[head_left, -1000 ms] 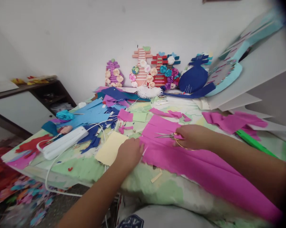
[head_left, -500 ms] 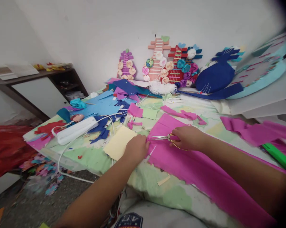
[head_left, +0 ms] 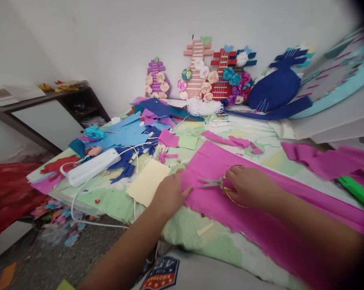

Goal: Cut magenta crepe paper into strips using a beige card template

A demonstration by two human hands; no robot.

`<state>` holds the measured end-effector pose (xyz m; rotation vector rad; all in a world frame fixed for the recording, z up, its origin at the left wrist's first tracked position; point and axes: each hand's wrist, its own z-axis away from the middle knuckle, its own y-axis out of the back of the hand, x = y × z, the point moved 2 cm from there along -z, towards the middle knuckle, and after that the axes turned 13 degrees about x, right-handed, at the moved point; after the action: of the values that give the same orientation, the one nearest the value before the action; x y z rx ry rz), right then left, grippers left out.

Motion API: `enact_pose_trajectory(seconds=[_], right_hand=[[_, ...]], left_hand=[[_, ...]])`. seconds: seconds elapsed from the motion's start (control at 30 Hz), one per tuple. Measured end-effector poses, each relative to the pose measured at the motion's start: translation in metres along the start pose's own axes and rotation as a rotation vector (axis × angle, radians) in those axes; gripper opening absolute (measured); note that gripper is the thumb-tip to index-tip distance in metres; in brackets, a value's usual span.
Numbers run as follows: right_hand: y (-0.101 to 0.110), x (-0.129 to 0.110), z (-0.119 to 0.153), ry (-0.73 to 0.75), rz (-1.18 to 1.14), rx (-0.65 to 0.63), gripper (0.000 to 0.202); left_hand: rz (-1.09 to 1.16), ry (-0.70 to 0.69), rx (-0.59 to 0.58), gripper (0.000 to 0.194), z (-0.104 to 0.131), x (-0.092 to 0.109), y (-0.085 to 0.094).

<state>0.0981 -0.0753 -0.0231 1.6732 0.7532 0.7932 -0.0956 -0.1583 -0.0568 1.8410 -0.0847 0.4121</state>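
A long sheet of magenta crepe paper (head_left: 210, 159) lies across the table to the right. At its left end rests my left hand (head_left: 169, 192), thumb spread away from the fingers, touching the paper's edge. My right hand (head_left: 251, 187) grips gold-handled scissors (head_left: 213, 183) by the finger loops. Their blades are slightly apart, point left toward my left hand, and lie over the magenta surface. A cream square of paper (head_left: 148, 181) sits just behind my left hand, partly covered by it.
A white power strip (head_left: 94, 167) with its cable lies at the left beside blue paper scraps (head_left: 124, 133). Paper-flower guitar shapes (head_left: 196, 76) lean against the wall. Magenta strips (head_left: 329, 159) and a green object (head_left: 357, 191) are at the right.
The scissors have come down onto the magenta paper and away from the slit near its left edge. My left thumb has spread from the fingers. The view has shifted slightly.
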Motion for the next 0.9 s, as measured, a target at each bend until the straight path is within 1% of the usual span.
enact_pose_trajectory(seconds=[0.1, 0.2, 0.27, 0.4, 0.5, 0.6, 0.7, 0.8, 0.9], right_hand=[[-0.002, -0.004, 0.000, -0.038, -0.023, -0.027, 0.020], [-0.004, -0.004, 0.000, -0.092, -0.043, -0.041, 0.021], [-0.004, -0.004, -0.001, -0.119, -0.055, -0.046, 0.022], [-0.003, -0.004, -0.002, -0.152, -0.062, -0.052, 0.022], [-0.002, -0.007, 0.000, -0.139, -0.060, -0.047, 0.021], [-0.001, -0.011, 0.002, -0.110, -0.075, -0.029, 0.022], [0.001, -0.016, 0.003, -0.128, -0.082, -0.028, 0.024], [0.003, -0.022, -0.001, -0.183, -0.079, -0.042, 0.025], [0.002, -0.027, -0.007, -0.197, -0.074, -0.038, 0.027]], left_hand=[[0.074, 0.082, -0.012, 0.050, -0.001, -0.001, 0.001], [0.271, 0.186, 0.023, 0.044, -0.002, -0.003, 0.005], [0.502, 0.295, -0.009, 0.044, -0.002, -0.005, 0.005], [1.069, 0.498, -0.170, 0.046, -0.004, -0.006, 0.000], [1.327, 0.610, -0.211, 0.041, -0.005, -0.007, 0.000], [1.466, 0.686, -0.212, 0.030, -0.006, -0.009, 0.003], [1.542, 0.745, -0.224, 0.022, -0.007, -0.011, 0.003], [1.601, 0.773, -0.270, 0.019, -0.007, -0.014, 0.001], [1.646, 0.774, -0.314, 0.020, -0.006, -0.015, -0.001]])
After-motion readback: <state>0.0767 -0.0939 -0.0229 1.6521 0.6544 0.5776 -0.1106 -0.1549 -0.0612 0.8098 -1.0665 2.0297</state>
